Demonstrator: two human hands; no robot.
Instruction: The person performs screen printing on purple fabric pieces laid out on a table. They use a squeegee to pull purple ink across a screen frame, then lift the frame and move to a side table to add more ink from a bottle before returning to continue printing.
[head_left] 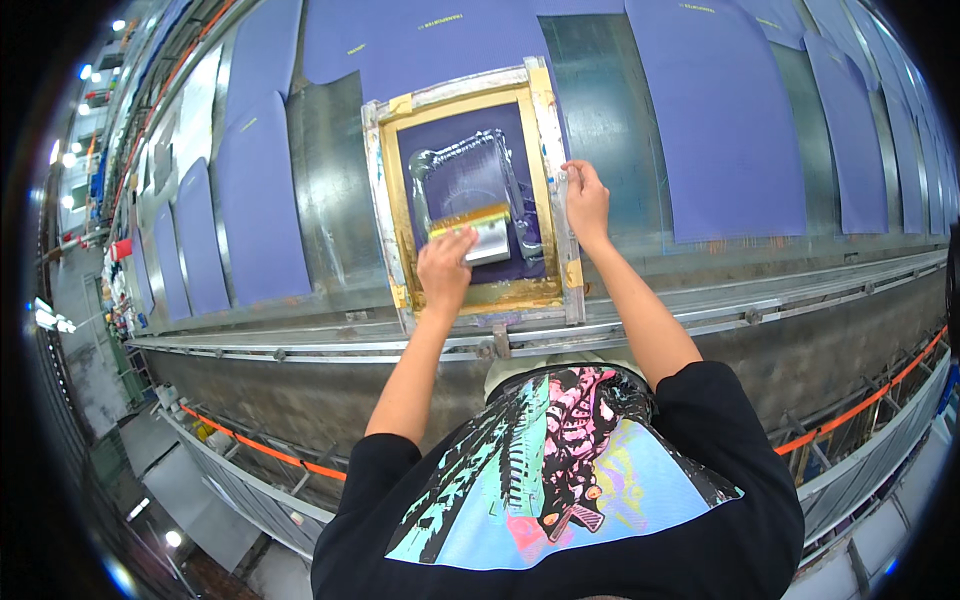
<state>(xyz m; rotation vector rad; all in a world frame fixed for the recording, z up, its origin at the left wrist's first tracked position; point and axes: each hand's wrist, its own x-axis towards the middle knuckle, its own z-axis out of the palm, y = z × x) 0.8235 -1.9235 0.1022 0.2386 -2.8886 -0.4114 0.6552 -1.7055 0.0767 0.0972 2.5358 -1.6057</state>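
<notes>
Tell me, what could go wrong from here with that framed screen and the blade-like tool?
The left hand grips the squeegee near its left end, so pressure might come out uneven.

Only the right hand is at the frame's right edge, so the frame could perhaps shift if pushed.

Wet-looking paste lies in uneven ridges inside the frame, so it may spread patchily.

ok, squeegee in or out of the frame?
In. The squeegee sits within the inner edges of the frame, over the dark purple screen, with the left hand gripping its left end.
</notes>
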